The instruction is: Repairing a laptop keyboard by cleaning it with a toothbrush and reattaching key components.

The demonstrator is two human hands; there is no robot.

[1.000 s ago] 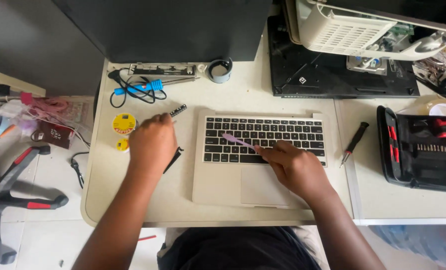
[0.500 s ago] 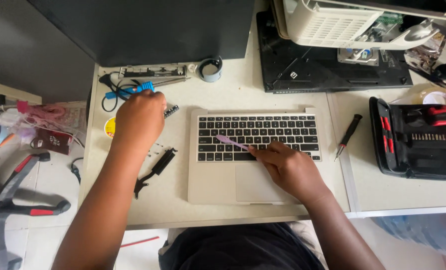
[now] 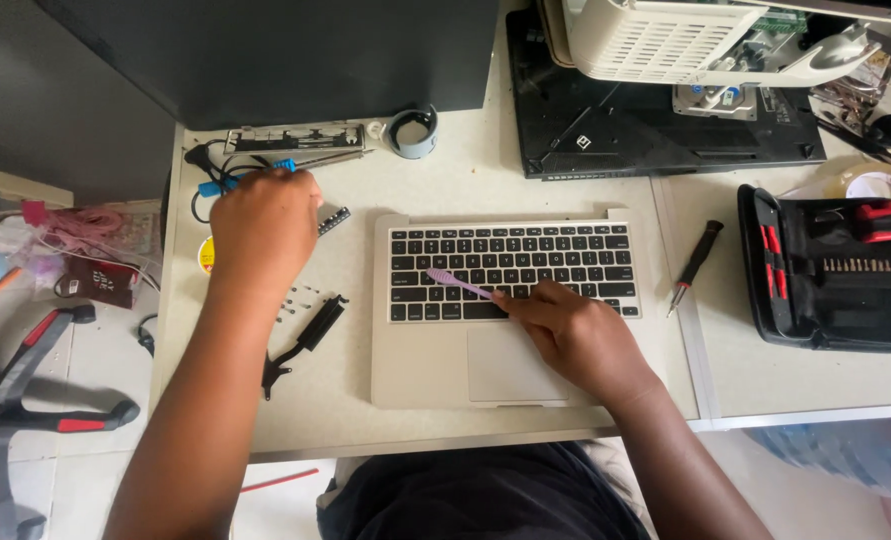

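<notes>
Nearest the camera, the right hand (image 3: 577, 335) rests on the laptop (image 3: 420, 370) just above its trackpad (image 3: 500, 365), fingers closed around the handle of a purple brush (image 3: 457, 284) whose head lies on the black keys (image 3: 510, 262) left of centre. The laptop base sits flat on the pale desk (image 3: 485, 180), open side up, with no screen showing. To its left, a small black bracket (image 3: 305, 338) lies on the desk beside a few tiny screws (image 3: 300, 298). Further out, the left hand (image 3: 263, 222) reaches over the desk's left part, fingers curled down at a blue-handled tool (image 3: 235, 178) amid black cable; whether it actually grips the tool cannot be told, since the fingers are hidden under the hand. A yellow disc (image 3: 206, 255) peeks out at the hand's left edge, and a short black strip (image 3: 333, 220) lies at its right. Right of the laptop, a black screwdriver (image 3: 695, 265) lies on the desk, and beyond it an open black tool case (image 3: 833, 268) with red-handled tools and a row of bits. At the far edge are a roll of tape (image 3: 412, 131), a metal plate (image 3: 295, 138), a flat black device (image 3: 655, 130) and a white vented housing (image 3: 665, 40) over it.
</notes>
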